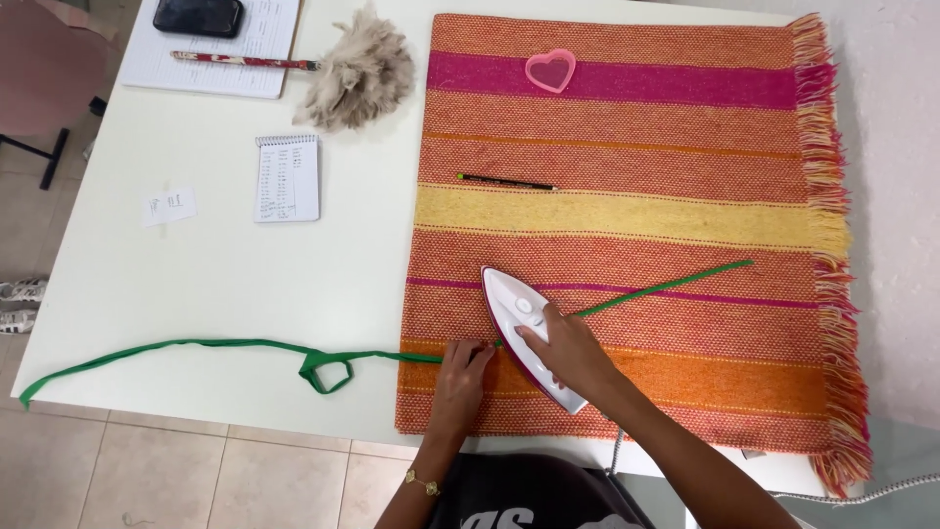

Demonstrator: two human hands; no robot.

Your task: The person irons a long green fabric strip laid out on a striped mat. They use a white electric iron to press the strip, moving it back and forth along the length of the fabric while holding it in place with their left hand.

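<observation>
Green ribbon (245, 345) under left fingertips (477, 350) — beside iron (524, 328)

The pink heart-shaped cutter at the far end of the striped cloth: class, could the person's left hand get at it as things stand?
Probably yes, with a long stretch. The left hand presses the green ribbon near the table's front edge, while the pink heart cutter lies far across the striped cloth. Only a pencil lies between, flat.

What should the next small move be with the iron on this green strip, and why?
Probably slide the iron along the green strip toward the left hand, then shift that hand back. The right hand holds the iron on the strip over the striped blanket, and the left fingers pin the strip just ahead of it; a long stretch still trails left across the table.
</observation>
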